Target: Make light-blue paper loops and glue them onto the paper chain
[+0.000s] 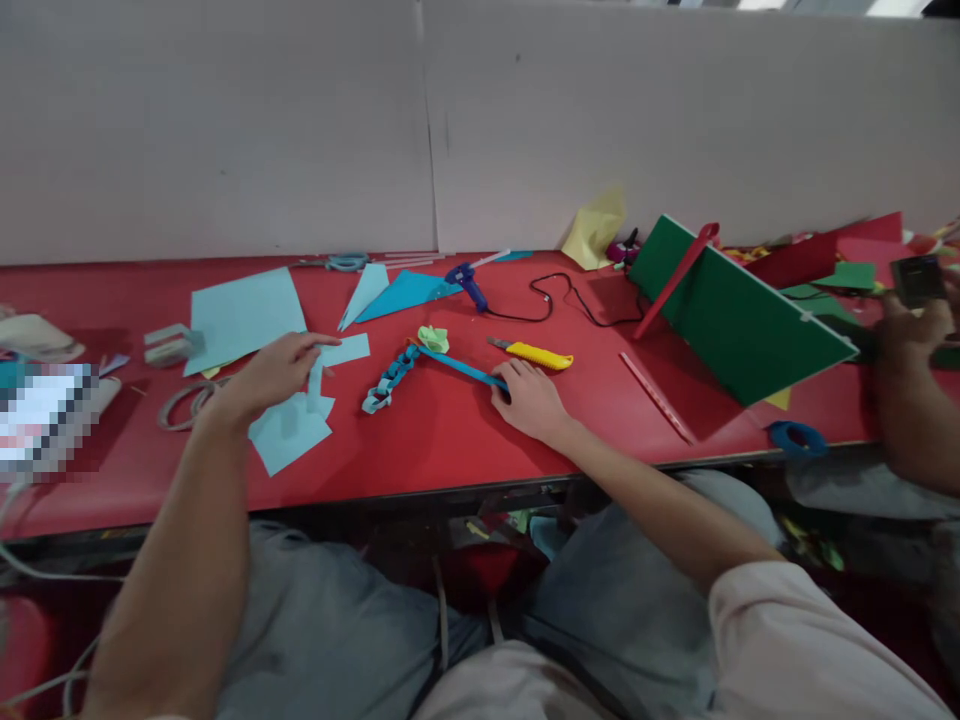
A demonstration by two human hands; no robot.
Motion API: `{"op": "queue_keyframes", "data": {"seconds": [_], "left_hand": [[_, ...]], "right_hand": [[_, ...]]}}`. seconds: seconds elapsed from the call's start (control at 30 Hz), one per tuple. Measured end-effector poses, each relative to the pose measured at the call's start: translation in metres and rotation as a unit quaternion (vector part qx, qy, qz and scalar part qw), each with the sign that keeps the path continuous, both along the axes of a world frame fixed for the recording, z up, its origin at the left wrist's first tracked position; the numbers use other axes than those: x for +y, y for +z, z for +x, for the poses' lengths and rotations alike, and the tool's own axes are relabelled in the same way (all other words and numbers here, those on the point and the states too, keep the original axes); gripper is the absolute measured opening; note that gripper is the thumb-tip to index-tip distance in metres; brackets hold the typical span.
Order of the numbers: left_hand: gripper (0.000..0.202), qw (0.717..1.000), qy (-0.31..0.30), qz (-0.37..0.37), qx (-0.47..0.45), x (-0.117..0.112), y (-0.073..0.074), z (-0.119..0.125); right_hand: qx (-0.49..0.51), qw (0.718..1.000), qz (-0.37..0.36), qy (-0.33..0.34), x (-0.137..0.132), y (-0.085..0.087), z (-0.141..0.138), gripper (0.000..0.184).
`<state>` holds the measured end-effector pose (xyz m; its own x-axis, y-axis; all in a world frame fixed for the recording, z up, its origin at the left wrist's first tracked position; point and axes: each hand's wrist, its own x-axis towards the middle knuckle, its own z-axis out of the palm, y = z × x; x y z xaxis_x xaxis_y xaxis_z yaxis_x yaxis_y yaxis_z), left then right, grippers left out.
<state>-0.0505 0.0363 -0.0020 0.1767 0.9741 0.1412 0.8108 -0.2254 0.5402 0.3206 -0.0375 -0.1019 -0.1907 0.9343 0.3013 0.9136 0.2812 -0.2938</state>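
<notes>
The right hand [532,402] holds one blue strip [461,367], one cutter [541,355] just beyond, one paper chain [390,380] leftward; whether the left hand [276,372] grips anything, I can't tell.

Behind the long red table [435,455] with a dark front edge [360,506] stands a pale grey wall [225,120] of flat panels, divided by a thin vertical seam [430,150]. Above it, at right, bright white patches [896,7] are visible.

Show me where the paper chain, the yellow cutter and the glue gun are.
Paper chain [392,379]: head view, on its linked loops.
Yellow cutter [540,354]: head view, on the middle of its handle.
Glue gun [469,286]: head view, on its body.
</notes>
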Motion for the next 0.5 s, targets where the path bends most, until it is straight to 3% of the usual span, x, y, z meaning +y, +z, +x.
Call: {"op": "queue_keyframes", "data": {"seconds": [0.07, 0.27, 0.37, 0.5], "left_hand": [[0.042, 0.997, -0.008, -0.065, -0.035, -0.003, -0.002, 0.011], [0.062, 0.985, -0.037, -0.048, -0.161, -0.009, -0.021, 0.050], [0.049, 0.973, -0.103, -0.062, -0.196, -0.014, -0.027, 0.070], [0.037, 0.972, -0.119, -0.124, -0.160, -0.025, -0.029, 0.085]], "right_hand": [[0.000, 1.000, 0.004, 0.002, 0.001, -0.001, 0.001, 0.016], [0.001, 1.000, 0.007, 0.003, -0.001, -0.003, 0.002, 0.015], [0.004, 1.000, 0.016, 0.007, -0.001, -0.005, 0.002, 0.016], [-0.003, 1.000, 0.011, 0.007, -0.001, -0.005, 0.003, 0.018]]}}
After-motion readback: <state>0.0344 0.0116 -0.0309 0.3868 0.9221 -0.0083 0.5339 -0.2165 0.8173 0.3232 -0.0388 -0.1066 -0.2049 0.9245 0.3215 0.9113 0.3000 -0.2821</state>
